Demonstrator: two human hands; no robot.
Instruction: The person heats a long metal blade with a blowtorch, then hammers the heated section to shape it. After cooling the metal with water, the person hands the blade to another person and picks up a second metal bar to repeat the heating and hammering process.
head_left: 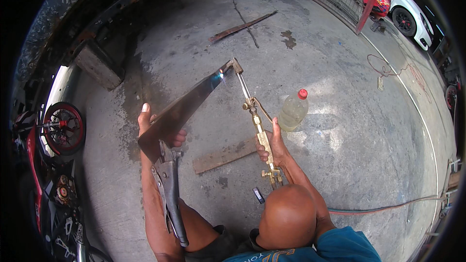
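Concrete floor: grey and stained, spreading under everything I handle.
White car: upper right, well apart from me.
Motorcycle: red and black, along my left.
Teal shirt: mine; pale and orange lettering, partly cut off by the lower edge.
Cutting torch: brass and silver, its head by the far tip of the dark metal sheet.
Plank: flat on the floor, between my arms.
Locking pliers: at the sheet's near end, handles over my left forearm and thigh.
Bottle: red cap, pale liquid, near my right grip.
Right grip: wrapped closed around the torch handle, thumb raised.
Left grip: behind the sheet's broad end, fingers curled at one edge, thumb past the other; palm hidden, so I cannot tell whether it closes on the metal.
Small dark block: pale label, too small to read.
Flame: blue-white, at the sheet's tip.
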